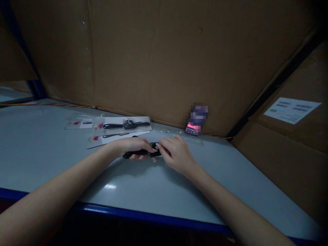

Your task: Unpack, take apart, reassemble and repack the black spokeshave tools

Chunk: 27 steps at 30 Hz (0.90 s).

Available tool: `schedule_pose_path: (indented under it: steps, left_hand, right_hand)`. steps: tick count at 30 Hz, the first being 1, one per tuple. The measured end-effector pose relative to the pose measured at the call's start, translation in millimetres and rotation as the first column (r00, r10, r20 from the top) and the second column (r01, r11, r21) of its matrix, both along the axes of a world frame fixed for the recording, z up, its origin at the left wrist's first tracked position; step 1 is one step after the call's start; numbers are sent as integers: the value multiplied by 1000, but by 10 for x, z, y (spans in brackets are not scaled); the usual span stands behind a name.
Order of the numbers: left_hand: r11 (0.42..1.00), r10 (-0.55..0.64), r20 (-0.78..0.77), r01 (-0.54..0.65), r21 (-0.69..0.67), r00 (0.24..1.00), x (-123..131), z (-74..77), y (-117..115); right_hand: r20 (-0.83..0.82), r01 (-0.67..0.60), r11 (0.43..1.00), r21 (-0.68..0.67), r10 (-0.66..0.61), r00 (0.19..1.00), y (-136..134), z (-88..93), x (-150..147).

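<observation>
My left hand (pixel 137 147) is wrapped round one handle of a black spokeshave (pixel 128 154), just above the table, with the thumb near its middle. Closed at the tool's other side, my right hand (pixel 176 152) has its thumb and fingers pinched by the metal centre part. That hand hides the far handle. Behind my hands lies a packaged spokeshave (pixel 129 124) of the same shape on a white card under clear plastic. Two more packages, a front one (pixel 110 136) and a left one (pixel 79 124), lie partly overlapped with it.
A phone (pixel 196 119) with a lit screen leans on the cardboard wall (pixel 153 61) at the back. Clear plastic packaging (pixel 176 133) lies before it. A red and yellow wire (pixel 64 105) runs along the table's back edge. A labelled carton (pixel 287 143) stands right; a blue edge (pixel 123 212) borders the front.
</observation>
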State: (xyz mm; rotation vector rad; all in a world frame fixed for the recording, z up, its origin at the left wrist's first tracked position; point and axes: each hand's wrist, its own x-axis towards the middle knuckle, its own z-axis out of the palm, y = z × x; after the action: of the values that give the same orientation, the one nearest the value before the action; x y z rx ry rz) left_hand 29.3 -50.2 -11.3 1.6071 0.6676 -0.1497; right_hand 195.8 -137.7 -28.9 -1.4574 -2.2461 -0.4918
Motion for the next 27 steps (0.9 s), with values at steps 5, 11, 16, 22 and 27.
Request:
schedule_pose_path:
  steps: [5, 11, 16, 22, 27]
  left_hand:
    - [999, -2, 24, 1, 48, 1000, 4, -1, -18]
    - [999, -13, 35, 11, 37, 999, 15, 23, -64]
    - [998, -10, 35, 8, 67, 999, 14, 23, -53]
    - [992, 51, 15, -53, 114, 999, 34, 21, -66]
    - [989, 99, 6, -99, 111, 995, 59, 34, -108]
  right_hand:
    - [46, 33, 997, 71, -37, 998, 24, -21, 31]
    - [13, -1, 991, 133, -1, 1000, 42, -59, 36]
    - [-19, -88, 993, 73, 90, 996, 55, -65, 75]
    - [-72, -25, 1000, 19, 26, 997, 43, -26, 83]
    - [-2, 44, 998, 33, -44, 999, 31, -21, 60]
